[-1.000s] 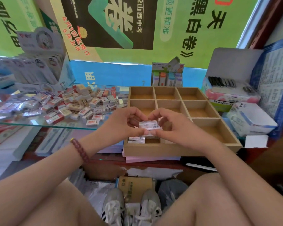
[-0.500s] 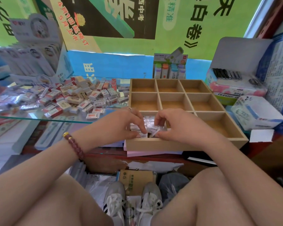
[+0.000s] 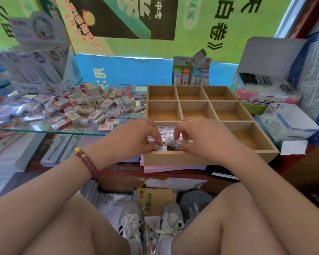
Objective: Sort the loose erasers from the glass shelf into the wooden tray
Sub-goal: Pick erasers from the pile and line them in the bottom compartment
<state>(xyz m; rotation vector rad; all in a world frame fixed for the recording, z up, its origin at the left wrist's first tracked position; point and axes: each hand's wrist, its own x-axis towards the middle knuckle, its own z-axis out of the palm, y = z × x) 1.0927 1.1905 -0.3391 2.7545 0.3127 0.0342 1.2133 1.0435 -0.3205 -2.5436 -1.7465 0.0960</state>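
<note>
Head view: my right hand (image 3: 201, 138) is pinching a tilted eraser (image 3: 170, 142) at the near-left corner of the wooden tray (image 3: 173, 160); my left hand (image 3: 134, 137) is touching the packed rows (image 3: 166, 130), grip unclear. Tilted, the eraser is risking wedging crooked.

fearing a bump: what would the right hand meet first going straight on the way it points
Probably the left hand, whose fingertips lie just beyond the eraser the right hand pinches.

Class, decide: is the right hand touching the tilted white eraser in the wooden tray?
Touching. In the head view the right hand pinches the tilted white eraser at its right end.
</note>
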